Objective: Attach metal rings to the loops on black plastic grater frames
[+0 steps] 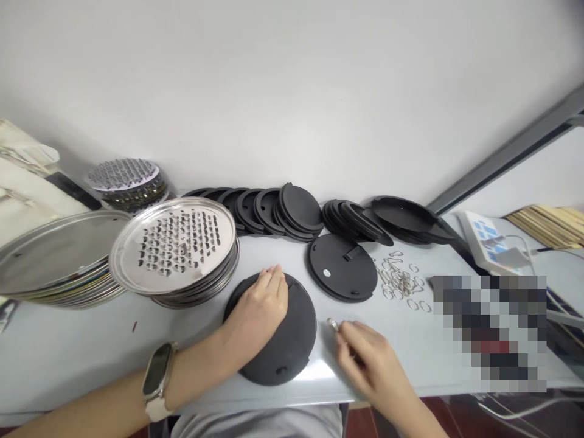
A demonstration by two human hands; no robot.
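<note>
My left hand (261, 307) lies flat, fingers together, on a black round disc (287, 340) at the table's front edge. A watch sits on that wrist. Just right of the disc, my right hand (365, 356) pinches a small metal ring (333, 325) at its fingertips. A second black disc (341, 267) lies behind it. Loose metal rings (401, 281) are scattered to that disc's right.
A stack of perforated steel plates (176, 249) stands at left, with plain steel trays (59, 258) further left and another perforated stack (128, 179) behind. Several black discs (274, 210) lean in a row along the wall. A blurred patch (490, 331) covers the right.
</note>
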